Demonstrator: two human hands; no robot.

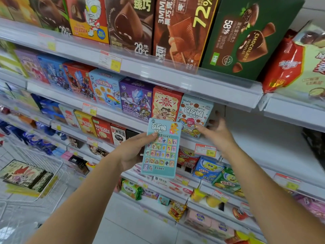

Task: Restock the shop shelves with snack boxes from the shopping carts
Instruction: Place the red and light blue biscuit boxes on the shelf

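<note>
My left hand [133,150] holds a light-blue snack box [161,150] upright by its left edge, its printed card grid facing me, in front of the middle shelf. My right hand [217,132] is spread open just right of a matching light-blue box [193,115] that stands last in the row on the shelf [193,143]; the fingertips are at that box's lower right corner. To the right of that box the shelf is bare. A white wire shopping cart [35,161] at lower left holds a flat box with cartoon animals [26,175].
The upper shelf carries large chocolate boxes [246,36] and a red bag [288,64]. The middle row has purple, red and blue cartoon boxes [137,97]. Lower shelves hold coffee boxes [102,129] and small snack packs [207,169]. Price tags line the shelf edges.
</note>
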